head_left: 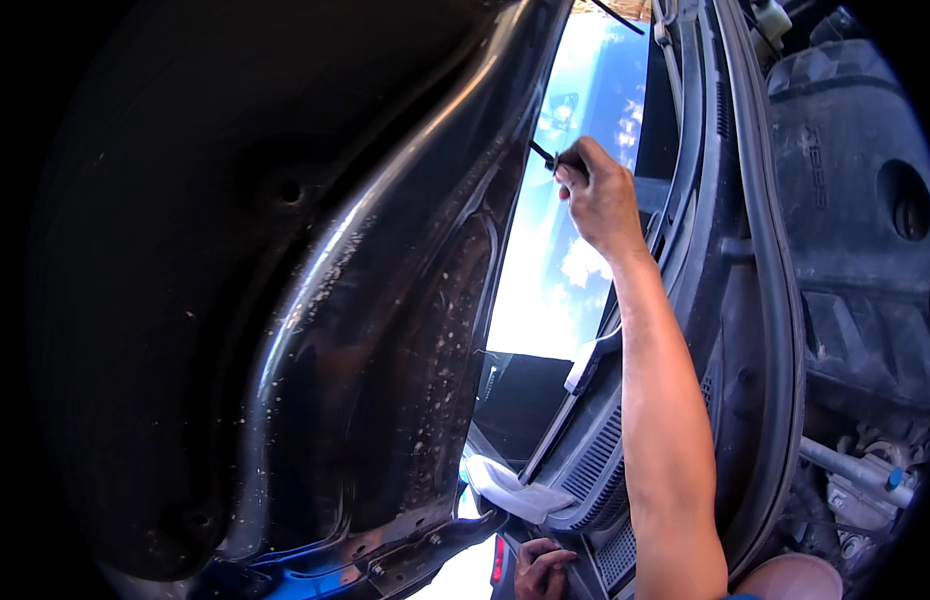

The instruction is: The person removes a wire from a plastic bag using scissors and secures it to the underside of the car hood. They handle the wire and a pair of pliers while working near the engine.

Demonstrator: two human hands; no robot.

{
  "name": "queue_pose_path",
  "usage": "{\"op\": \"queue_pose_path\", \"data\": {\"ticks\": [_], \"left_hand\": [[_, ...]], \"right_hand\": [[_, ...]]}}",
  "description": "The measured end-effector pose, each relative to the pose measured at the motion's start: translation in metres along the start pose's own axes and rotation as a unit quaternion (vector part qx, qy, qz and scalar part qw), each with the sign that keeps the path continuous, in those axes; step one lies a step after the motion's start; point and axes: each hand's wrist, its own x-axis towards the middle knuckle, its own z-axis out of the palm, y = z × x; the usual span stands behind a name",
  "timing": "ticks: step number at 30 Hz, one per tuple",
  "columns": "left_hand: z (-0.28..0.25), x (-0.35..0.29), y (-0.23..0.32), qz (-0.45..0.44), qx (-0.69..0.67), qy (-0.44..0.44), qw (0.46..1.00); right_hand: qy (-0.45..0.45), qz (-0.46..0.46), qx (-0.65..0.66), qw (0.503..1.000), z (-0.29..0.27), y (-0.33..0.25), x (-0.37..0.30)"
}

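My right hand is stretched far forward over the reflecting windshield. Its thumb and fingers pinch the end of a thin black rod-like piece, whose other end passes behind the hood's edge. What kind of part it is does not show clearly. Low in the picture, my left hand rests by the vented black cowl, at the windshield's near corner. Its fingers curl loosely, with nothing visible in them; the lower part of the hand is cut off by the picture's edge.
The raised hood's dark, dusty underside fills the left. A rubber seal runs between cowl and engine bay. Right of it lie a black engine cover and a metal pipe. A pale trim piece sits near the hood's hinge end.
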Motion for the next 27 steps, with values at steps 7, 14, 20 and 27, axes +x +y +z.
{"op": "queue_pose_path", "data": {"ticks": [7,14,20,27], "left_hand": [[-0.003,0.006,0.012,-0.031,-0.034,0.018,0.999],[-0.007,0.008,0.006,-0.025,-0.059,0.013,0.998],[-0.009,0.008,0.008,-0.036,-0.070,-0.009,0.997],[-0.011,0.013,0.009,-0.006,-0.044,-0.005,0.999]], "right_hand": [[-0.090,0.225,0.198,0.950,-0.012,-0.005,0.008],[-0.084,0.239,0.267,0.930,-0.011,-0.002,0.011],[-0.088,0.247,0.282,0.923,-0.014,-0.007,0.009],[-0.098,0.250,0.326,0.907,-0.016,-0.004,0.009]]}}
